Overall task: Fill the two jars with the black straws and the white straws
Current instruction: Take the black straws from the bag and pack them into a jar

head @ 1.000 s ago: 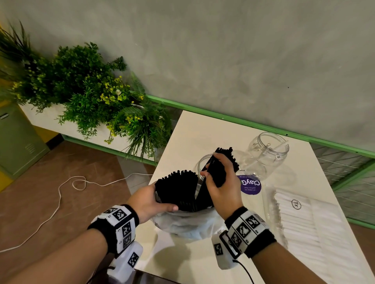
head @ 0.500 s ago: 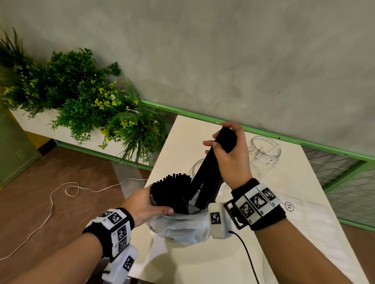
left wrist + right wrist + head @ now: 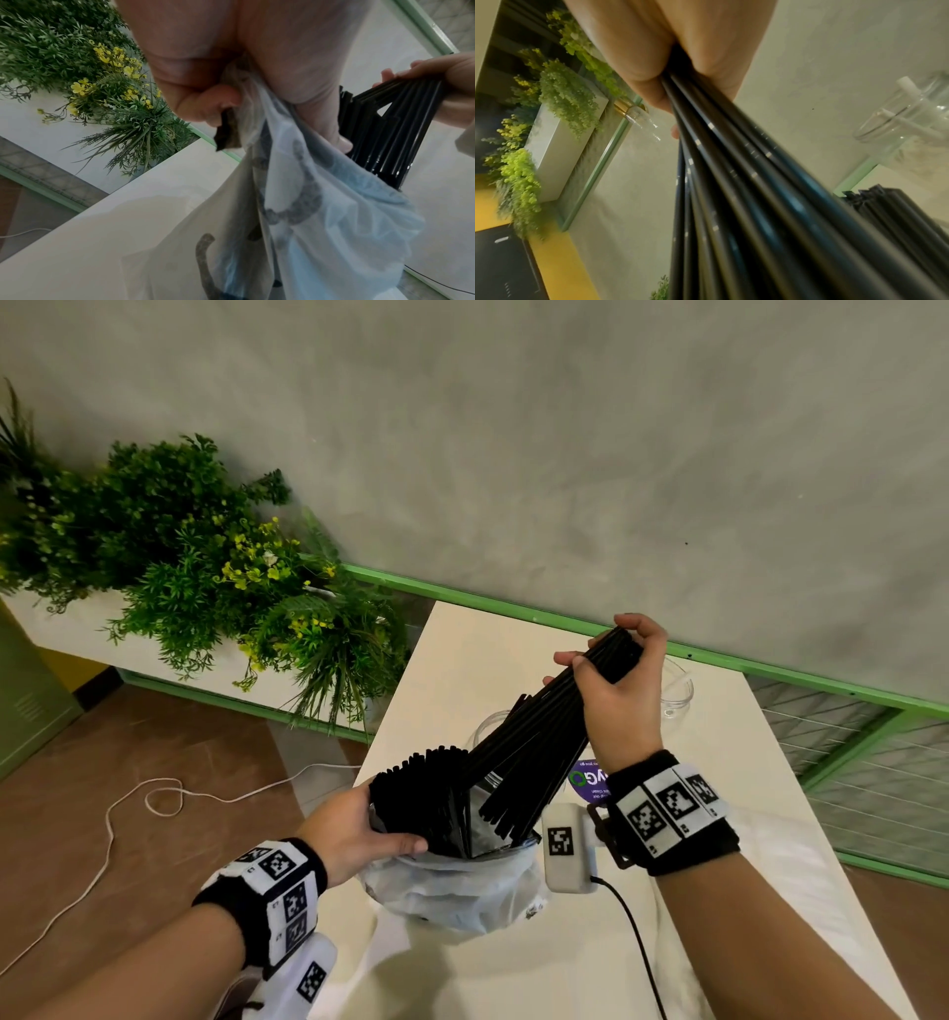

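Note:
My right hand grips a bundle of black straws near their top ends; the bundle slants down-left, its lower ends just above the bag's mouth. In the right wrist view the same black straws fan out from my fist. My left hand holds the rim of a thin plastic bag with more black straws standing in it. In the left wrist view my fingers pinch the bag. One clear jar sits behind the bundle, a second clear jar behind my right hand.
The cream table stands against a grey wall with a green rail. A planter of green plants lies left of the table. A pack of white straws lies at the right. A cable trails from my right wrist.
My right hand has pulled a bundle of black straws up and to the right, out of the bag. My left hand has kept its hold on the bag.

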Demonstrator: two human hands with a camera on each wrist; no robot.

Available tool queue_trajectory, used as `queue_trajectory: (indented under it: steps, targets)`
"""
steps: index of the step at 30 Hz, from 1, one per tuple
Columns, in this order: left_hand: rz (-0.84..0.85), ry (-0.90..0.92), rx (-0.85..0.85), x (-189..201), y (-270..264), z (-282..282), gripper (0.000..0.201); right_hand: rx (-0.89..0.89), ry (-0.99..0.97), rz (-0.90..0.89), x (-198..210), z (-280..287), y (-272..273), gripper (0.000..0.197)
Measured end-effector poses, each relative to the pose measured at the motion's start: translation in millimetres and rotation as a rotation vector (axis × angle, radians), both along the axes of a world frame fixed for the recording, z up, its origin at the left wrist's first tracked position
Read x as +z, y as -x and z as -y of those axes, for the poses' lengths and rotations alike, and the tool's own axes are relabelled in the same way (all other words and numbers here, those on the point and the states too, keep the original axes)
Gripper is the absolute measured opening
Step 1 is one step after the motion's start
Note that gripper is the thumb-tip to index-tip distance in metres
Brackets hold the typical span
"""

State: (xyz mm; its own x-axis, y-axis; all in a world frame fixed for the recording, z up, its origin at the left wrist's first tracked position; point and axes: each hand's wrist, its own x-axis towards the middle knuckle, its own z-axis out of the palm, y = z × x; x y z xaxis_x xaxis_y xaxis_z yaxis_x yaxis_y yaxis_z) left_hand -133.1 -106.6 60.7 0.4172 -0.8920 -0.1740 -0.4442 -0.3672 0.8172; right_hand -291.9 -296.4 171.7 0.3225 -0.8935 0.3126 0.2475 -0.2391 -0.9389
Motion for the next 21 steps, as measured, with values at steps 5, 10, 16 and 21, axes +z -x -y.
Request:
queue_trajectory:
  steps: [5,10,16,21]
  targets:
    - [0.036,-0.018,-0.002,-4,-6,-1,0.081,-0.102,0.012,0.032,4,13,11,0.047]
    - [0.054,-0.042,0.009,-5,-5,-1,0.077,-0.265,0.088,0.1,10,28,15,0.047]
    - [0.081,-0.059,0.005,-9,-6,2,0.079,-0.36,0.144,0.123,0,23,2,0.046]
    - [0.098,-0.066,0.015,-5,-5,2,0.078,-0.317,0.216,0.028,-28,13,0,0.045]
